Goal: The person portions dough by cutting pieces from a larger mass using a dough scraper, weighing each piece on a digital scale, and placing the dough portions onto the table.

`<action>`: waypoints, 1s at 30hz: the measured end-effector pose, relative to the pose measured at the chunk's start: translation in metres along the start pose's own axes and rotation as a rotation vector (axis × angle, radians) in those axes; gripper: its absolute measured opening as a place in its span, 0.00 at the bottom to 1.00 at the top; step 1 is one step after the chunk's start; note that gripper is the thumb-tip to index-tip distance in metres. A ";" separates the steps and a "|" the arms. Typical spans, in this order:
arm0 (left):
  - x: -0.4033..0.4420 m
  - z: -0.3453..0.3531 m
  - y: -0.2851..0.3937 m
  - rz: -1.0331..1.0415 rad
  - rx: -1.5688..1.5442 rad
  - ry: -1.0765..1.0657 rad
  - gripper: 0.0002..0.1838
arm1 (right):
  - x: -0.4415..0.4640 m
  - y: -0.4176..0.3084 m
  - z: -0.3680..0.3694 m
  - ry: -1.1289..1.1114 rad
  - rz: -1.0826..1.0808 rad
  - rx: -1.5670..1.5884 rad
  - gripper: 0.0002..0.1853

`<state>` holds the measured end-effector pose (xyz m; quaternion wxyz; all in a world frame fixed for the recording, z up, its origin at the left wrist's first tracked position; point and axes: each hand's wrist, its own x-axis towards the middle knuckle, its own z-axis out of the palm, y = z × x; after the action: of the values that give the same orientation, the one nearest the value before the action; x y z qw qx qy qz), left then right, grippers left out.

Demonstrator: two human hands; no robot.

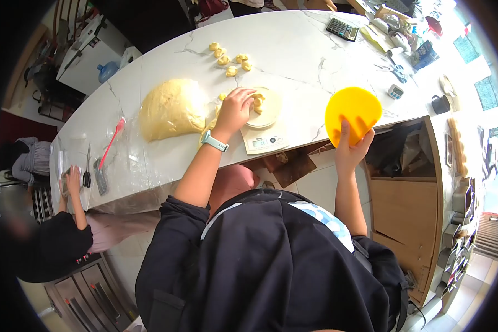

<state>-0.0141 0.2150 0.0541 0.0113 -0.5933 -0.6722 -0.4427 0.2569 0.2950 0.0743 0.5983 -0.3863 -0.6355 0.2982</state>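
Note:
My left hand (237, 110), with a pale watch on its wrist, reaches over the round plate (270, 113) of a kitchen scale (265, 141). Its fingers are closed on a small piece of dough (258, 104) at the plate. A large mound of yellow dough (174, 109), partly under clear plastic, lies left of that hand. My right hand (353, 146) grips a rounded yellow dough scraper (351, 110), held up near the counter's front edge. Farther back sit several small dough pieces (231, 72). The scale's digits are too small to read surely.
On the left, a co-worker's hands (72, 182) rest at the marble counter (293, 50), near black-handled scissors (87, 177) and a red-handled tool (112, 143). To the right are a calculator (342, 29), a timer (394, 92), blue scissors (395, 72) and a dark cup (440, 104).

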 end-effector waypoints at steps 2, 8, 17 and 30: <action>0.005 0.003 -0.002 -0.047 -0.047 -0.134 0.09 | -0.003 -0.004 0.000 -0.001 0.019 -0.001 0.18; 0.007 -0.003 -0.012 0.111 -0.022 -0.173 0.08 | -0.007 0.004 0.005 -0.016 -0.043 -0.038 0.17; -0.126 -0.049 0.016 -0.635 -0.006 -0.216 0.06 | -0.056 -0.038 0.082 -0.796 0.146 0.020 0.17; -0.142 -0.072 0.013 -0.802 -0.474 0.065 0.07 | -0.124 -0.026 0.108 -0.797 -0.181 0.114 0.15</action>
<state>0.0017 0.0582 0.0290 -0.2757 -0.2585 -0.7281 -0.5719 0.1442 0.1854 0.0189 0.3497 -0.1496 -0.8313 0.4054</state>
